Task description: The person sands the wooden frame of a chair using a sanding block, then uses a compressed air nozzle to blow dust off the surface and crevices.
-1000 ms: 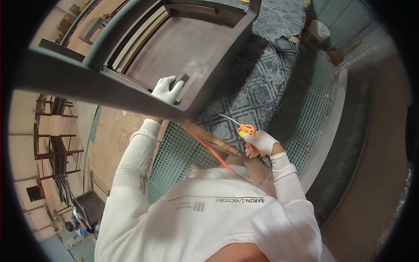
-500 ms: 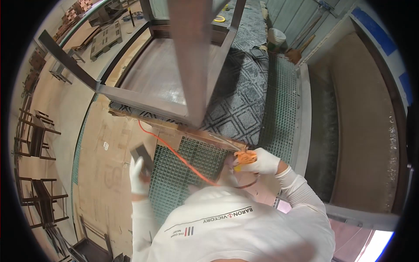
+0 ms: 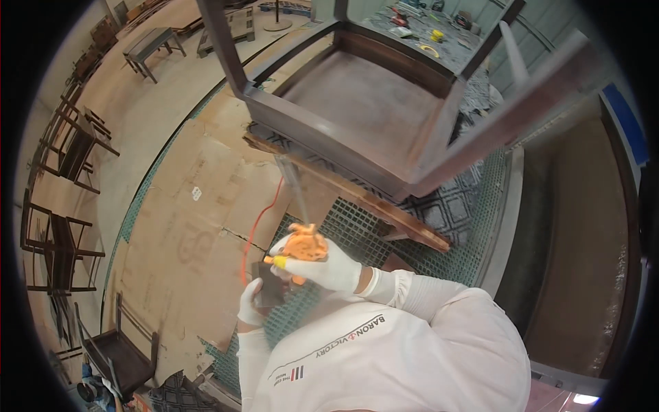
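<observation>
My right hand point(image 3: 331, 269), in a white glove, is closed around an orange air blow gun point(image 3: 306, 242) with a yellow part near my thumb. Its thin nozzle is a blur pointing towards the bench. Close below it, my left hand point(image 3: 252, 305), also gloved in white, grips a dark grey flat block point(image 3: 270, 283). The block's far edge lies close to the right glove; whether they touch I cannot tell. Ahead, an upturned dark brown wooden furniture frame point(image 3: 329, 134) rests on the cloth-covered bench, legs up, apart from both hands.
An orange hose point(image 3: 263, 223) trails over cardboard point(image 3: 199, 226) and green floor grating point(image 3: 360, 223). The bench edge point(image 3: 412, 230) juts towards me. Dark chairs point(image 3: 72, 250) stand along the left, another chair point(image 3: 123, 353) at lower left. A large brown panel point(image 3: 573, 240) stands at right.
My right hand with the blow gun has swung left, close to the left hand's block. The view has turned, so the furniture frame now sits farther right.
</observation>
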### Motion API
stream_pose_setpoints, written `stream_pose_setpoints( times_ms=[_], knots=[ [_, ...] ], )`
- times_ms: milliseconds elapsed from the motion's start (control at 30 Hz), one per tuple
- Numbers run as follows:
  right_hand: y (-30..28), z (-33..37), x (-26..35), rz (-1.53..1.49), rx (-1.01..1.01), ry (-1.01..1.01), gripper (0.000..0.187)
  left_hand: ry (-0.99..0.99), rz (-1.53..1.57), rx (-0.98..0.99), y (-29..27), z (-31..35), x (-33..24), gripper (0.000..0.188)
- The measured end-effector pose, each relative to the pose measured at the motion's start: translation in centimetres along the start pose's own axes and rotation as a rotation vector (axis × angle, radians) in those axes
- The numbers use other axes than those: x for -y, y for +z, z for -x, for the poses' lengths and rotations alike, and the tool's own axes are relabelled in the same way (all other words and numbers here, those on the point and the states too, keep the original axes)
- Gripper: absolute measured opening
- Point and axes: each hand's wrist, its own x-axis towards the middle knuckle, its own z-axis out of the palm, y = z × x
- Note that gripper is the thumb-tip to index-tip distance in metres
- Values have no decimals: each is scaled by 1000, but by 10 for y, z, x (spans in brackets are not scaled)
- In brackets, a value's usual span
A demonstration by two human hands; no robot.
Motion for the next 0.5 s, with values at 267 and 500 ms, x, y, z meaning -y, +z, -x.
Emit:
stream_pose_setpoints(
  times_ms=[267, 500],
  knots=[
    [33, -116, 46, 55, 456, 379, 23, -494, -986, -355, -82, -52, -58, 26],
    [80, -245, 87, 83, 555, 207, 30, -417, -435, -642, -246, -88, -73, 34]
  ],
)
